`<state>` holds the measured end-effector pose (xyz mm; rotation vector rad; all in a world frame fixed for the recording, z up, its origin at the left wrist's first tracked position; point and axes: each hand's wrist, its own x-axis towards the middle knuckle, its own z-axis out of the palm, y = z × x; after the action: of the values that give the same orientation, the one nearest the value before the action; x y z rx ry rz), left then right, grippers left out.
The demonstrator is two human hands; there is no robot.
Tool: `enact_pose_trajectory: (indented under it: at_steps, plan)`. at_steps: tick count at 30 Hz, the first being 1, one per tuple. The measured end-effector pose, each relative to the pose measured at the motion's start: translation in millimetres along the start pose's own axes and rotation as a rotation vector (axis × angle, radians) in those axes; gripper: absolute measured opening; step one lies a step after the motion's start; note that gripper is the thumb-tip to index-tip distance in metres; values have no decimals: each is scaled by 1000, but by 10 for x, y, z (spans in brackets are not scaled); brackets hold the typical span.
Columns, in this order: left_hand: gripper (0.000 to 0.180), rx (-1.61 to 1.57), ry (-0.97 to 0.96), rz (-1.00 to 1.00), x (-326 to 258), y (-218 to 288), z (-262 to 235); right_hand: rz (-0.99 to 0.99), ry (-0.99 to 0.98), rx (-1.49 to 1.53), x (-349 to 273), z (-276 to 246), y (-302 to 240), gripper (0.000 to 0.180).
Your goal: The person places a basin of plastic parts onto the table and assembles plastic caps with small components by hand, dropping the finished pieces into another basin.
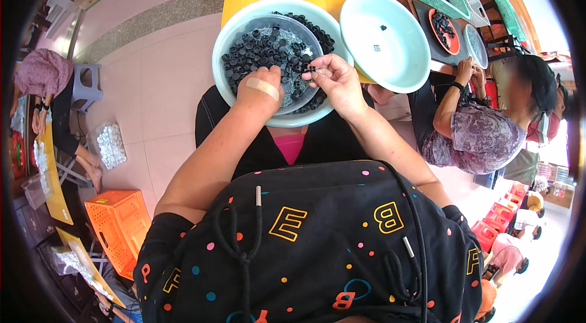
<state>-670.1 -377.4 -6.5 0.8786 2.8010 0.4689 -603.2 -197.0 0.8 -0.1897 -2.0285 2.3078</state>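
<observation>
Both hands work over the pale-green plastic basin (227, 48): right hand (337, 82) pinches a small black cap (312, 69), left hand (261, 88) curls shut in the pile; a loose pinch could drop it back.

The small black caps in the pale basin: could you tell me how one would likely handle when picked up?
Each of the small black caps is probably light and stiff: the right hand pinches one in its fingertips. Round and ring-shaped, they may roll if dropped. Piled loosely in the basin, they would likely shift when the left hand pushes in.
</observation>
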Motion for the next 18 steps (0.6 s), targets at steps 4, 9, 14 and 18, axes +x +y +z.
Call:
enact_pose_trajectory:
  at_steps: [4,9,14,18]
  plan:
    - [22,-61,83,38,-30,-34,19,34,19,47,10,-20,9,15]
    - [22,-267,208,117,-14,-107,54,50,53,60,15,-39,73,15]
    - [23,-523,229,58,-12,-53,-17,48,53,52,10,-13,86,15]
    - [21,-716,177,21,-17,-9,-28,48,27,42,-12,20,66,15]
